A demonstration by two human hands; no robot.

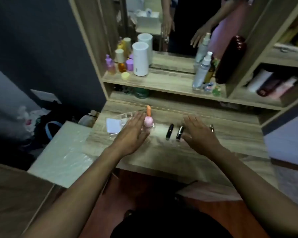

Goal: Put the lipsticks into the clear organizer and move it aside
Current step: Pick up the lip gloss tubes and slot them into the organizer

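Two black lipsticks lie side by side on the wooden dressing table: the left lipstick [169, 131] and the right lipstick [179, 132]. A clear organizer [122, 119] sits at the table's left, holding a white card, an orange stick [148, 110] and a pink round item [148, 122]. My left hand [133, 133] hovers flat over the organizer's near right corner, fingers spread, holding nothing. My right hand [200, 133] hovers flat just right of the lipsticks, fingers apart and empty.
A shelf [163, 82] behind the table carries a white cylinder [140, 59], perfume bottles [121, 63] and spray bottles [201, 71] before a mirror. A ring [212, 128] lies right of my right hand. A pale stool top [62, 153] stands at the table's left.
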